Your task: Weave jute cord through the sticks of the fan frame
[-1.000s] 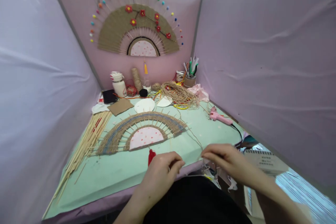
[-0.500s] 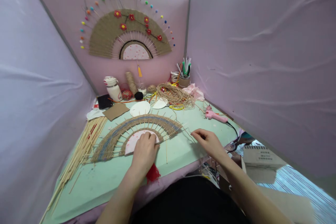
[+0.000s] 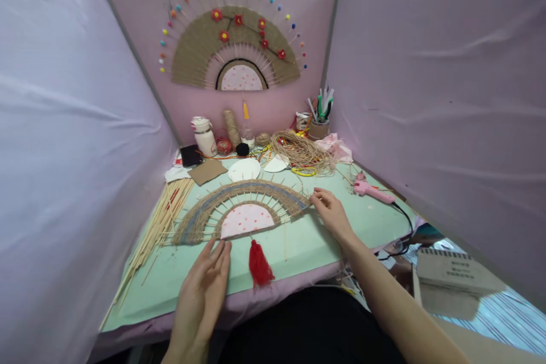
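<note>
A woven twine fan (image 3: 243,186) with a blue band and thin stick ribs lies on the table. At its base is a white half-circle with pink dots (image 3: 247,219), and a red tassel (image 3: 259,264) hangs down from that. My left hand (image 3: 207,276) is open, palm turned up, with fingertips at the fan's lower left edge. My right hand (image 3: 330,213) pinches the fan's right end between thumb and fingers. Loose twine (image 3: 302,185) loops beside those fingers; whether they also hold it is hidden.
Bamboo sticks (image 3: 157,227) lie along the left. A pink glue gun (image 3: 373,191) with a black cord rests at right. Behind are a twine coil (image 3: 301,151), white paper circle (image 3: 244,169), cardboard piece (image 3: 207,172) and white bottle (image 3: 205,137). A finished fan (image 3: 191,40) hangs on the back panel.
My left hand has left the dotted half-circle, moved to the fan's lower left edge and opened, uncovering the tassel. My right hand has come in to the fan's right end. The view has shifted.
</note>
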The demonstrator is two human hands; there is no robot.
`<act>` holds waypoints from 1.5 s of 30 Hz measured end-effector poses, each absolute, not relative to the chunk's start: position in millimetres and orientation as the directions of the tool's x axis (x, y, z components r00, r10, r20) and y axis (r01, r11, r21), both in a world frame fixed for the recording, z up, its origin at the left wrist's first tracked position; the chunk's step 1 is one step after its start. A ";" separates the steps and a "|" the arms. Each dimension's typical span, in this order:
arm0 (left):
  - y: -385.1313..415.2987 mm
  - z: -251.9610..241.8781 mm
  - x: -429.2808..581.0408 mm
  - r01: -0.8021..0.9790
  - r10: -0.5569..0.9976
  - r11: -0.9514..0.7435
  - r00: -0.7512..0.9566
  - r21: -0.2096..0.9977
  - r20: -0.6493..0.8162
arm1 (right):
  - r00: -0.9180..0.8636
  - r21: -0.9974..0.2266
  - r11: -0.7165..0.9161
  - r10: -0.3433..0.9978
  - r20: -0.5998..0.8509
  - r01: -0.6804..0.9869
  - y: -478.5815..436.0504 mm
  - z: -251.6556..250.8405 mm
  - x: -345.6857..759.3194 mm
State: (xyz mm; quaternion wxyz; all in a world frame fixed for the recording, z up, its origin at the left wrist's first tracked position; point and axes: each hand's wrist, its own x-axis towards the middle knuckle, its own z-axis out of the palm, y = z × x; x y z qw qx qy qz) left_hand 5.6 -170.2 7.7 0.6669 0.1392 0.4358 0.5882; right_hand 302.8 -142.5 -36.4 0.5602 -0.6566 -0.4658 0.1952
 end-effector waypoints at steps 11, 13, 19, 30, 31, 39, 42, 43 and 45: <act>-134.2 15.1 6.9 -0.798 0.795 0.467 0.191 0.381 -0.575 | 0.522 -0.914 0.049 0.808 0.273 0.402 -143.4 -39.6 302.0; -125.5 18.7 10.8 -0.787 0.792 0.485 0.209 0.382 -0.574 | 0.530 -0.924 0.037 0.810 0.251 0.381 -143.6 -40.1 301.7; -107.3 19.0 21.2 -0.781 0.815 0.441 0.143 0.442 -0.561 | 0.550 -0.947 -0.010 0.816 0.177 0.320 -144.3 -39.8 300.7; -79.2 6.7 42.1 -0.738 0.849 0.449 0.176 0.504 -0.498 | 0.543 -0.952 -0.006 0.823 0.169 0.305 -143.6 -45.3 304.3; -76.2 7.4 47.5 -0.727 0.853 0.450 0.178 0.518 -0.491 | 0.546 -0.951 -0.011 0.821 0.168 0.309 -144.5 -44.0 303.8; -72.9 14.8 54.4 -0.623 0.941 0.313 0.102 0.717 -0.322 | 0.567 -0.986 0.088 0.809 0.154 0.142 -148.3 -45.0 300.7; -68.7 30.5 34.8 -0.607 0.975 0.186 0.017 0.772 -0.221 | 0.596 -0.981 0.185 0.795 0.112 -0.063 -148.7 -45.8 297.8; -65.2 37.0 28.6 -0.605 0.981 0.154 0.000 0.781 -0.193 | 0.608 -0.968 0.213 0.789 0.092 -0.129 -149.0 -45.2 296.6; -55.9 49.8 19.2 -0.608 0.994 0.086 -0.006 0.789 -0.113 | 0.632 -0.939 0.257 0.773 0.059 -0.228 -150.0 -42.6 294.4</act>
